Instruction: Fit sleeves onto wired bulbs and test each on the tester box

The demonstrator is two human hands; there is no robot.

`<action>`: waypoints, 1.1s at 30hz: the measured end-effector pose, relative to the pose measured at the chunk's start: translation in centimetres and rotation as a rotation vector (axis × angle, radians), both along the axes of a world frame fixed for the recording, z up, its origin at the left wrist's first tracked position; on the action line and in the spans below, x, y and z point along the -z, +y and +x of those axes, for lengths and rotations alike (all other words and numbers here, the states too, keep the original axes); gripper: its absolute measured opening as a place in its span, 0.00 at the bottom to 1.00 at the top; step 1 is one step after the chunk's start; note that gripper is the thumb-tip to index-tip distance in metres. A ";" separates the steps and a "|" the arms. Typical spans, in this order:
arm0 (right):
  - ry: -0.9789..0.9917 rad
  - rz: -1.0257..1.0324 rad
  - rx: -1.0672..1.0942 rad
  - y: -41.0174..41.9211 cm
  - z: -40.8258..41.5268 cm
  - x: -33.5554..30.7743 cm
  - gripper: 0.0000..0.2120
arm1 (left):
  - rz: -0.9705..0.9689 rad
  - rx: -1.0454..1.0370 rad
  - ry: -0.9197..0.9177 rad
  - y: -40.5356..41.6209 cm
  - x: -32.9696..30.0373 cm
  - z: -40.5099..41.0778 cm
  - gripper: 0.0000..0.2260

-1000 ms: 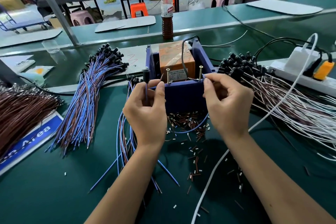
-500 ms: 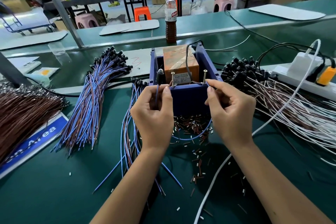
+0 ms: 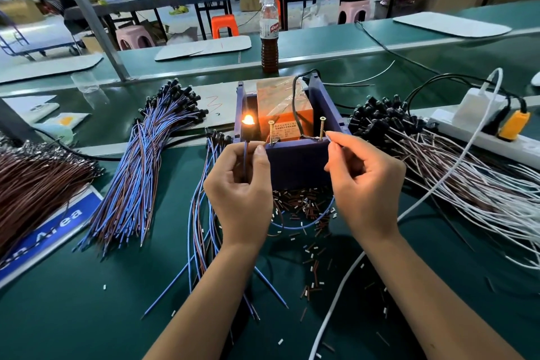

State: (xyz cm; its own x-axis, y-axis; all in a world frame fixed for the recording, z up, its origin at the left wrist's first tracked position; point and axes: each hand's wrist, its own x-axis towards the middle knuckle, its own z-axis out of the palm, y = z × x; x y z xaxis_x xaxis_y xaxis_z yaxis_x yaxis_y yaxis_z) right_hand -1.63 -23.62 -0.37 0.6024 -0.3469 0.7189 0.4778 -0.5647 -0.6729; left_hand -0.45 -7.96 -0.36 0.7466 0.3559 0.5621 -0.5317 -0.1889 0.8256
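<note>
The blue tester box (image 3: pixel 298 161) stands in front of me with an orange transformer (image 3: pixel 285 108) inside and two brass screws (image 3: pixel 322 127) upright on its front wall. My left hand (image 3: pixel 241 196) grips a wired bulb (image 3: pixel 248 123) by its blue wire, close to the left screw. The bulb glows orange above my fingers. My right hand (image 3: pixel 362 184) pinches the wire's other end at the right screw. The blue wire hangs in a loop (image 3: pixel 304 225) between both hands.
Bundles of blue-brown wired bulbs (image 3: pixel 146 161) lie left, brown wires (image 3: pixel 32 184) far left, white-brown wired bulbs (image 3: pixel 453 161) right. Small sleeves (image 3: pixel 304 204) are scattered below the box. A power strip (image 3: pixel 479 134) with plugs sits right, a bottle (image 3: pixel 269 38) behind.
The bulb was dark before and now glows. My left hand has brought the wire against the left screw while my right hand keeps its end at the right screw.
</note>
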 end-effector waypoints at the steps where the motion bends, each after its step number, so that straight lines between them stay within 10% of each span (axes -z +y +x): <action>1: 0.005 0.017 0.003 0.0 0.0 0.0 0.08 | -0.002 -0.008 0.000 0.0 0.0 0.0 0.06; 17: 0.009 0.062 -0.021 0.0 -0.1 0.5 0.07 | -0.032 0.035 0.021 0.3 -0.1 0.0 0.08; 25: -0.101 0.106 -0.492 1.7 -2.7 -0.2 0.09 | -0.546 0.746 0.460 6.4 -4.3 0.8 0.17; 29: 0.322 0.721 -1.016 5.8 -2.3 -1.3 0.22 | -0.904 1.231 0.757 12.4 -6.7 2.2 0.15; 33: 0.771 0.523 -0.967 11.8 -1.3 -2.1 0.21 | -0.684 0.940 0.838 12.0 -7.0 3.5 0.16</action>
